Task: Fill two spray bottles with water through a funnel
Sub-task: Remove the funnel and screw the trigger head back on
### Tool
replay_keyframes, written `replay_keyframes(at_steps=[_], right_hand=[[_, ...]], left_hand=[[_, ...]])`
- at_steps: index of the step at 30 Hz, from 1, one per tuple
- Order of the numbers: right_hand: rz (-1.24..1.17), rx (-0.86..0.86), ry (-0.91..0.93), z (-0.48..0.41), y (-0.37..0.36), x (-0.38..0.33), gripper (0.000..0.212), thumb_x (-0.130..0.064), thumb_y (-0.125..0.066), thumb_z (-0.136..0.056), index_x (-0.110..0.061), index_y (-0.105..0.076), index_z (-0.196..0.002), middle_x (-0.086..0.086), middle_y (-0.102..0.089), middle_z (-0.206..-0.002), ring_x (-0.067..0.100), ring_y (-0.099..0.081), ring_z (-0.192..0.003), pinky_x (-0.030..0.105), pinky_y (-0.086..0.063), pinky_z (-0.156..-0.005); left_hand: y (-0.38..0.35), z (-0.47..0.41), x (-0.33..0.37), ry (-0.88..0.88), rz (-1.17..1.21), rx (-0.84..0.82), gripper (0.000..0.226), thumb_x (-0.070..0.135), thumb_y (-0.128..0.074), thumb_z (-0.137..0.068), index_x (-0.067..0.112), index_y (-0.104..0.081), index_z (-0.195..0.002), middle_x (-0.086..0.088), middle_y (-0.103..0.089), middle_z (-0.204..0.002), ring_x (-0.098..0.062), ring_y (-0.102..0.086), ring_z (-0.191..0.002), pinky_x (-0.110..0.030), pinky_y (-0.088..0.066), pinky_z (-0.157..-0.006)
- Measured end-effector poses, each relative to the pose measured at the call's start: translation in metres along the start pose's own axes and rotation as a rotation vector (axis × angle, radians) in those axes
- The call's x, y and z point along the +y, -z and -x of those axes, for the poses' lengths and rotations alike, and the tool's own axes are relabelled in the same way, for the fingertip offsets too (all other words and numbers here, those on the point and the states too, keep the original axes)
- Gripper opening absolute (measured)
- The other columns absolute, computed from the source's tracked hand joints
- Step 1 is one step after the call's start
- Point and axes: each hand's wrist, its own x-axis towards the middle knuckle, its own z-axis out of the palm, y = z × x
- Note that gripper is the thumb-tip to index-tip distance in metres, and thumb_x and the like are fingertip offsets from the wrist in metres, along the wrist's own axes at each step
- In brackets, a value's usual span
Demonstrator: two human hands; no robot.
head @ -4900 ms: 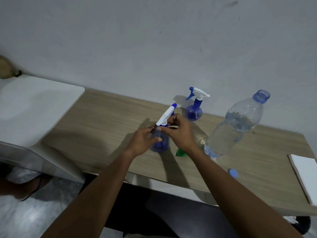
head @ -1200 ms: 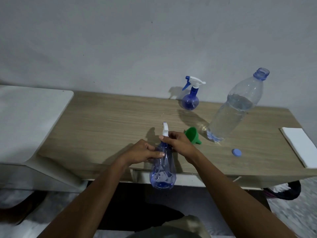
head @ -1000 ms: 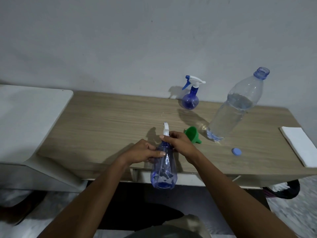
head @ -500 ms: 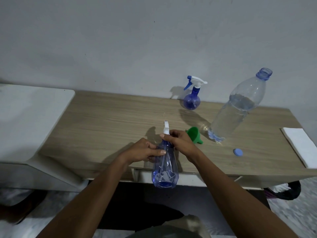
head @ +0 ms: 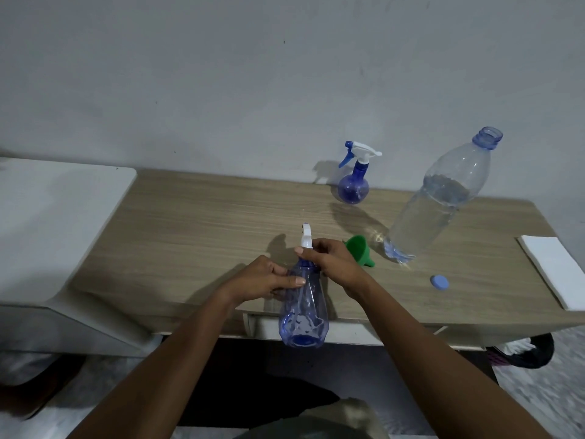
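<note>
I hold a clear blue spray bottle (head: 304, 315) in the air over the front edge of the wooden table (head: 196, 223). My left hand (head: 262, 280) grips its upper body. My right hand (head: 332, 264) is closed around its neck and white spray head (head: 306, 237). A second, round blue spray bottle (head: 354, 185) stands at the back by the wall with its head on. A green funnel (head: 359, 250) lies on its side just right of my right hand. A large uncapped water bottle (head: 440, 198), more than half full, stands to the right.
A blue bottle cap (head: 439, 282) lies on the table right of the funnel. A folded white cloth (head: 557, 267) rests at the table's right end. A white cabinet top (head: 47, 217) adjoins the table on the left. The wall runs close behind.
Since 4.9 s ago the bottle came from the table's middle toward me, past the front edge. Over the last second both hands stay on it with only slight shifts.
</note>
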Motion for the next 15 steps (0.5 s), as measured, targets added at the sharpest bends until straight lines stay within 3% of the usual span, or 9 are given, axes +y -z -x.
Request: replay_keyframes(at_steps=[3, 6, 9, 11, 15], right_hand=[[0.006, -0.017, -0.002, -0.001, 0.000, -0.001, 0.034, -0.031, -0.077, -0.087, -0.008, -0.072, -0.112, 0.010, -0.077, -0.102, 0.003, -0.070, -0.074, 0.014, -0.052, -0.062], [-0.023, 0.025, -0.008, -0.004, -0.001, -0.004, 0.033, -0.030, -0.082, -0.083, -0.017, -0.070, -0.110, 0.003, -0.077, -0.100, 0.010, -0.071, -0.080, 0.027, -0.056, -0.070], [-0.041, 0.123, 0.030, -0.014, 0.002, -0.012, 0.024, -0.025, -0.087, -0.077, -0.018, -0.065, -0.081, 0.008, -0.068, -0.081, 0.021, -0.065, -0.074, 0.039, -0.054, -0.071], [-0.070, 0.119, 0.089, -0.025, 0.008, -0.022, 0.024, -0.021, -0.086, -0.079, -0.017, -0.063, -0.072, 0.012, -0.062, -0.078, 0.024, -0.061, -0.076, 0.041, -0.051, -0.072], [-0.120, 0.073, 0.187, -0.048, 0.027, -0.055, 0.023, -0.011, -0.076, -0.089, 0.009, -0.068, -0.098, 0.027, -0.068, -0.091, 0.026, -0.066, -0.086, 0.043, -0.056, -0.086]], left_hand=[[0.001, -0.002, -0.001, -0.005, -0.001, 0.016, 0.015, 0.024, -0.078, -0.084, 0.011, -0.079, -0.091, -0.004, -0.079, -0.085, -0.011, -0.074, -0.079, -0.016, -0.054, -0.067], [0.003, -0.004, 0.003, -0.042, -0.026, 0.040, 0.027, 0.026, -0.080, -0.081, 0.005, -0.079, -0.097, -0.008, -0.078, -0.088, -0.014, -0.075, -0.081, -0.020, -0.057, -0.069], [0.009, -0.012, 0.006, -0.132, -0.020, 0.105, 0.040, 0.041, -0.088, -0.067, 0.011, -0.080, -0.094, -0.010, -0.078, -0.092, -0.023, -0.075, -0.092, -0.036, -0.060, -0.088], [0.018, -0.019, 0.011, -0.182, 0.022, 0.115, 0.042, 0.040, -0.088, -0.067, 0.016, -0.080, -0.100, -0.008, -0.078, -0.098, -0.023, -0.074, -0.098, -0.040, -0.056, -0.095], [0.037, -0.045, 0.037, -0.260, 0.040, 0.074, 0.040, 0.011, -0.078, -0.083, 0.013, -0.070, -0.121, -0.005, -0.074, -0.116, -0.020, -0.069, -0.111, -0.028, -0.054, -0.093]])
